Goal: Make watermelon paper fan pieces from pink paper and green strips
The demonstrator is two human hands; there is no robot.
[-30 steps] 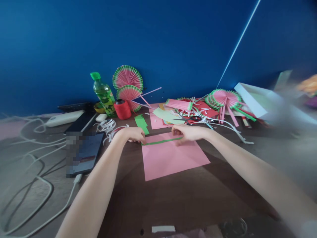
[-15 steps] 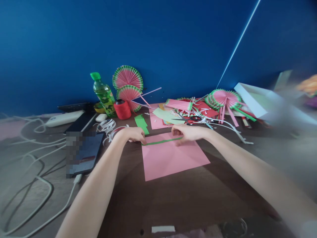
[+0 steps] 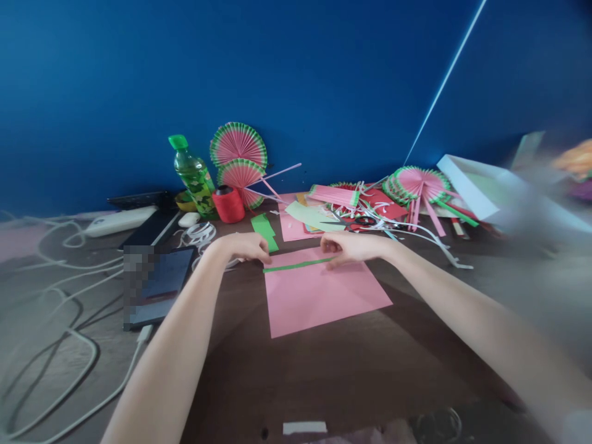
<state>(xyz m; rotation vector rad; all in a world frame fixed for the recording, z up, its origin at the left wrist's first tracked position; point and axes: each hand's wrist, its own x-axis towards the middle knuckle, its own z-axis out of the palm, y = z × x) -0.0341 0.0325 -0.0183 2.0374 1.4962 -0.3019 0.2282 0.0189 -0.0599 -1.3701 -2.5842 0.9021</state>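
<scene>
A pink sheet of paper (image 3: 319,296) lies on the dark table in front of me, with a narrow green paper strip (image 3: 296,266) across its upper part. My left hand (image 3: 250,247) is at the strip's left end, fingers curled in and fingertips just above it. The strip's end shows free below them. On the other side, my right hand (image 3: 351,248) has its thumb and bent fingers at the strip's right end, which the hand partly hides. Green paper pieces (image 3: 264,232) lie just beyond my left hand.
Behind the sheet are scissors (image 3: 363,221), paper scraps (image 3: 314,217) and folded pink-green fans (image 3: 419,185). A red thread spool (image 3: 229,205) and a green-capped bottle (image 3: 194,179) stand back left. A tablet (image 3: 161,287) and white cables (image 3: 92,345) lie left; a white box (image 3: 481,185) sits right.
My left hand has shifted slightly left and up, so the strip's left end now shows uncovered. My right hand has barely moved; the pink sheet lies as before.
</scene>
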